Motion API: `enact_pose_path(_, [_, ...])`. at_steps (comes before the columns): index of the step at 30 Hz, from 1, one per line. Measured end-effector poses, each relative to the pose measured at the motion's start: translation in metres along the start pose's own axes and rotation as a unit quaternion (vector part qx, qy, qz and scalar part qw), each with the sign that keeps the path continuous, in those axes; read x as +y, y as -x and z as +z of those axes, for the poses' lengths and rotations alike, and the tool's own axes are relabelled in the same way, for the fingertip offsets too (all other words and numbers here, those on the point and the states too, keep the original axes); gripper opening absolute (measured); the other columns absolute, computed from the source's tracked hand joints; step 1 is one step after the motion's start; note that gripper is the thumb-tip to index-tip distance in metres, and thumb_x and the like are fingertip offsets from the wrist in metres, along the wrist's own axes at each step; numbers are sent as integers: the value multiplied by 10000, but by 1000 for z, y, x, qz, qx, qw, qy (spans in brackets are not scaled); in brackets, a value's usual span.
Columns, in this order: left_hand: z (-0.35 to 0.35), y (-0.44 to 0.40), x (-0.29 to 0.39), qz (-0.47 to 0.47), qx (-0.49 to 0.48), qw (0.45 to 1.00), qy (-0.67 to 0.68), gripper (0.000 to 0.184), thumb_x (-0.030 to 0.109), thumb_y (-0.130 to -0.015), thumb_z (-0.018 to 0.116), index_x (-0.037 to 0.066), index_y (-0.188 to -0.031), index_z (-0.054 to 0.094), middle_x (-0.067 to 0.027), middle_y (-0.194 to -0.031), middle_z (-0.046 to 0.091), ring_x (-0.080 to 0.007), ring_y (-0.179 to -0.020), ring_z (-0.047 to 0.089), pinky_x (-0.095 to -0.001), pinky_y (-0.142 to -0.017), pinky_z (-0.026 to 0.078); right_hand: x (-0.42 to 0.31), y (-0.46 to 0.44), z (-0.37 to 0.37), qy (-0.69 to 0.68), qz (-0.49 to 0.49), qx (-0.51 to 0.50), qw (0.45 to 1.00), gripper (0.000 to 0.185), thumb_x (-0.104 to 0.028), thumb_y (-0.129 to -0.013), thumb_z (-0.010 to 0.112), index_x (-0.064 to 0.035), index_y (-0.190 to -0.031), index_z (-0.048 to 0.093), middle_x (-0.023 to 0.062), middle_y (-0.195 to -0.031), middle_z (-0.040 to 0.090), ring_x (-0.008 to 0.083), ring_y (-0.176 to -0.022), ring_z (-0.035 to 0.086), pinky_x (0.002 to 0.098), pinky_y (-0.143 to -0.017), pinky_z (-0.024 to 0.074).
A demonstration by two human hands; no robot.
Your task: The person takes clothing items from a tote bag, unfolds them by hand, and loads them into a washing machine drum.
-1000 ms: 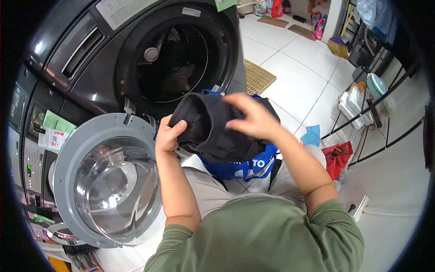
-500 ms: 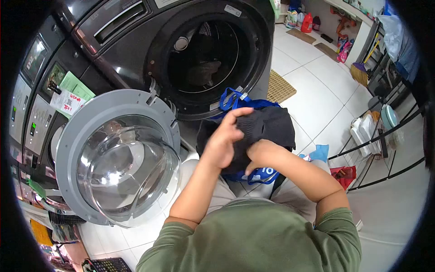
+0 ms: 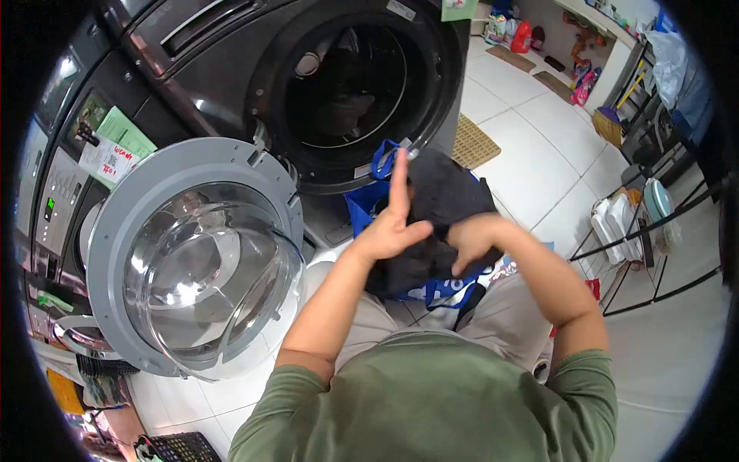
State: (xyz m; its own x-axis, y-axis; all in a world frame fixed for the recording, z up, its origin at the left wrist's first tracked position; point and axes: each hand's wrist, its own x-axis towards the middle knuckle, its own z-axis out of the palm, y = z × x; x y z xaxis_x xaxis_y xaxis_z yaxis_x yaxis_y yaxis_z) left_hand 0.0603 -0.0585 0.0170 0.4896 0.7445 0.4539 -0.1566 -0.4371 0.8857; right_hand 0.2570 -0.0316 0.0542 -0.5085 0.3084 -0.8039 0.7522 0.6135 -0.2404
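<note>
A black garment [image 3: 440, 189] lies bunched over a blue bag [image 3: 359, 206] between my knees, in front of the washing machine. My left hand [image 3: 389, 227] is at the garment's left edge, with its fingers stretched upward and its thumb apart. At the garment's right side, my right hand [image 3: 476, 237] is bent downward, its fingers curled into the dark cloth and its thumb pointing toward me. Motion blurs this hand slightly, and the cloth partly hides its fingertips. A blue strap loop of the bag stands up behind the garment.
The front-loading washing machine's drum [image 3: 346, 92] stands open with dark cloth inside. Its round glass door [image 3: 204, 262] swings out to my left. At right are a black metal rack [image 3: 654, 227] and a broom [image 3: 608, 123]. A beige mat [image 3: 476, 143] lies on the tiles.
The black garment has shifted and folded differently, uncovering more of the blue bag on the left. My right hand has moved right and up; my left fingers now point more upright.
</note>
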Motion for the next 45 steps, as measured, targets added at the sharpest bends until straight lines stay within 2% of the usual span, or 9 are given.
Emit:
enact_pose_path(3, [-15,36,-22,-181,-148,966,-107,1283,267,-736,778,127,-1501,-242,-313,-1518,257,-374,-1387,358,-390,-1143,260,64,49,-25,-48,-236,473,848,411,-188,-692,809,20,-1022,679,114,-833,704,270,-762,664,367,-767,530])
enact_pose_path(6, [5,67,-39,-261,-198,932,-156,820,350,-714,846,-25,-1353,495,-217,-1306,587,-283,-1228,548,-319,-1030,406,94,111,-68,-238,-137,522,807,366,-80,-665,790,-8,-1014,708,43,-881,720,135,-779,659,292,-738,531])
enact_pose_path(10, [-6,43,-5,-352,-147,898,-218,530,437,-809,750,-70,-953,693,-140,-810,720,-210,-797,679,-330,-712,510,109,107,-92,44,-23,636,770,427,-300,-660,827,-68,-1005,727,130,-917,690,283,-912,656,373,-842,504])
enact_pose_path(16, [-45,17,60,-171,136,884,413,555,121,-856,672,-65,-1334,460,-176,-1253,598,-290,-1132,610,-394,-1000,474,119,61,-59,103,208,715,659,411,-345,-760,776,-95,-1075,688,178,-1056,550,327,-1071,564,427,-891,485])
enact_pose_path(24, [-44,7,60,-232,70,938,250,705,-27,-721,626,-54,-1385,391,-138,-1253,579,-250,-1137,588,-361,-1015,444,-63,20,40,-364,-274,549,701,166,-110,-869,618,19,-950,684,190,-881,690,322,-818,684,382,-761,531])
enact_pose_path(30, [-4,0,74,-262,140,953,64,502,26,-776,631,-32,-1257,498,-87,-1175,600,-161,-1065,569,-288,-934,461,-72,-50,51,-275,-78,735,614,168,0,-823,545,35,-959,637,263,-978,652,409,-888,645,429,-770,516])
enact_pose_path(34, [42,15,48,-235,-20,908,-345,439,102,-725,637,-78,-1102,500,-285,-1065,568,-381,-953,586,-426,-870,476,-51,-97,61,-269,7,541,797,248,-40,-855,544,19,-1087,609,232,-1065,650,364,-942,643,405,-827,524])
enact_pose_path(40, [61,16,24,-149,-9,964,-219,963,76,-734,632,6,-1531,96,-262,-1279,381,-384,-1101,535,-369,-938,452,-29,-108,72,-503,-166,359,768,277,-128,-885,593,-14,-1135,621,158,-1098,667,275,-941,656,397,-861,535])
enact_pose_path(45, [-5,21,34,7,267,944,192,693,0,-877,593,52,-1488,270,-74,-1432,372,-269,-1227,519,-421,-1016,461,24,-86,61,-769,-326,150,529,310,-202,-910,634,-42,-1175,630,97,-1126,681,201,-939,668,390,-890,544])
